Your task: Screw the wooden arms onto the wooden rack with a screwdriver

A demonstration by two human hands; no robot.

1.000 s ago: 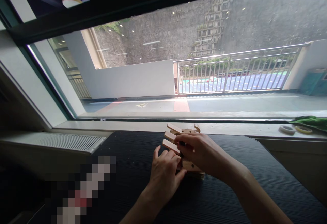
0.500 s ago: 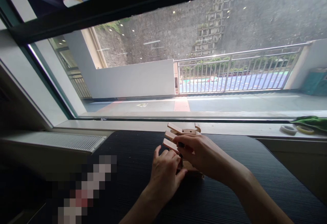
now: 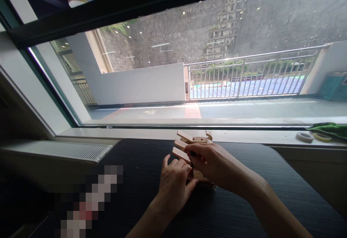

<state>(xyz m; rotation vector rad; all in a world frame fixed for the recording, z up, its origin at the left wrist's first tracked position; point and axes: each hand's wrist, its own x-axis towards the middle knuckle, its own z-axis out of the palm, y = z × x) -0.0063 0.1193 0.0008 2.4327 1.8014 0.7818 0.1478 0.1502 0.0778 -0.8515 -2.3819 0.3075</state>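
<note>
Wooden assembly (image 3: 189, 138): pale slats fanned out on the black table (image 3: 130, 165), rising just beyond the fingertips of both hands, base beneath them.

Left hand (image 3: 175, 183): fingers bent over the near part, thumb against the base, gripping it.

Right hand (image 3: 214, 164): fingers curled and pinched at a slat.

Change from half a second earlier: none in grip or pose; hands and slats sit marginally higher in view.

Obscured: the lower half of the assembly is covered by both hands. A small dark part at the right fingertips cannot be made out. Both forearms are cut off at the lower edge.

Far right of the fingers, on the windowsill (image 3: 135, 133): two tape rolls (image 3: 305, 136) and a green cloth (image 3: 329, 128) cut off by the frame.
</note>
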